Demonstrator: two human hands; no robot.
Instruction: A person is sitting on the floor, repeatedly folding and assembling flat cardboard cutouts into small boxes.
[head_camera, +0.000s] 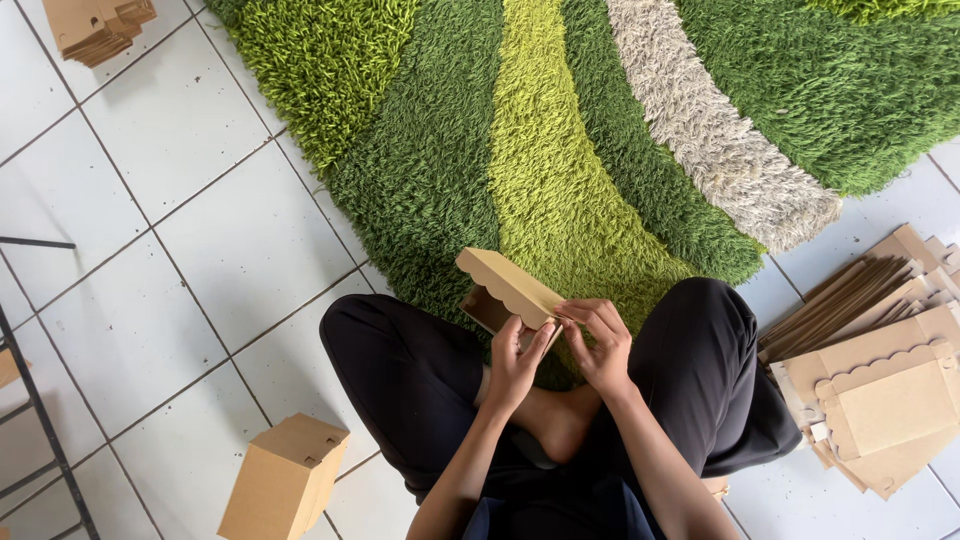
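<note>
A: Where is the cardboard piece (507, 285), and how do you hold it?

B: It sits above your crossed legs, over the green shag rug (560, 150). Your left hand (515, 362) and right hand (598, 345) both pinch its near end, fingers closed on the cardboard.

A: What lies around you?

B: A folded cardboard box (284, 478) on the white tiled floor (180, 250) to your left; a stack of flat cardboard sheets (880, 370) to your right.
</note>
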